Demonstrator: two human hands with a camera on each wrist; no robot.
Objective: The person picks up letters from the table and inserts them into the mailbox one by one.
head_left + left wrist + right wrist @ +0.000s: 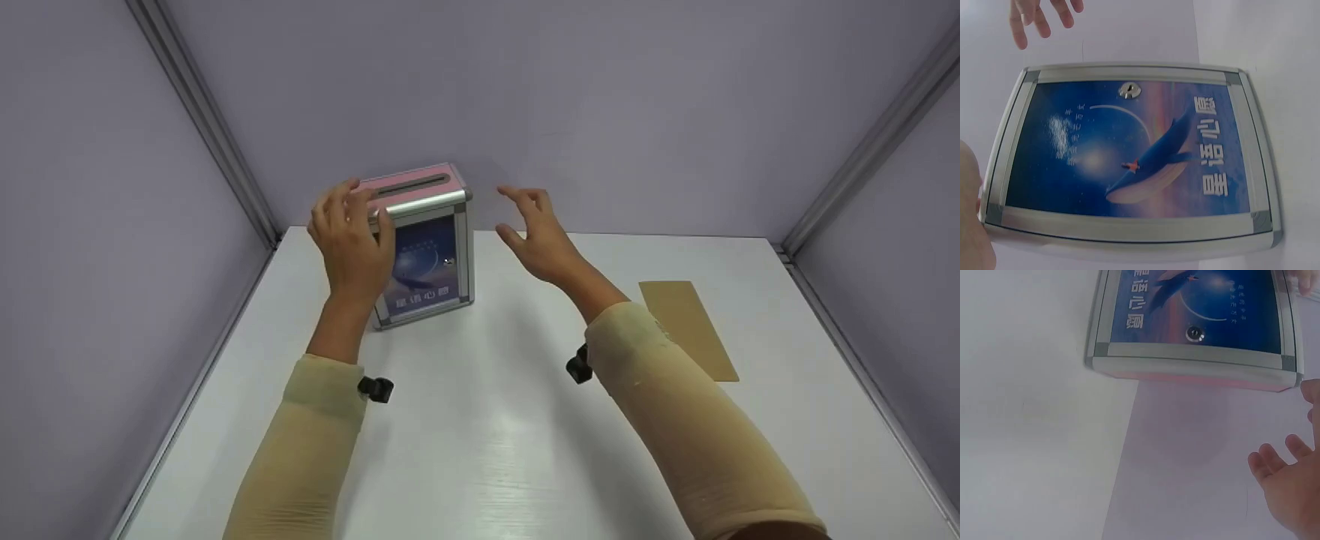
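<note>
Your left hand (351, 240) rests against the upper left corner of the ballot box (427, 247), fingers curled over the pink top edge and the thumb lying on the silver frame beside the front panel. Whether it truly grips or only touches, you cannot tell from the head view; the left wrist view shows just a sliver of palm at the box's edge. Your right hand (538, 236) is spread and empty, fingers loosely fanned, hovering in the air near the box's right side but clearly apart from it.

The box stands upright on the white table (487, 435), near the back wall and left of centre, its slot (412, 184) facing up and the blue whale picture (1145, 163) facing you. A small round lock (1194, 333) sits in the upper part of that front panel. Well apart to the right, a tan card (688, 328) lies flat on the table, past your right forearm.

The risk here, as I judge it, comes from uneven contact. With only one hand on a top corner, any push or pull there could tip the tall box or twist it on the smooth tabletop. If your right hand comes in fast, it may knock the box sideways rather than steady it. The metal frame looks slick, so a light hold at the corner may slip.
</note>
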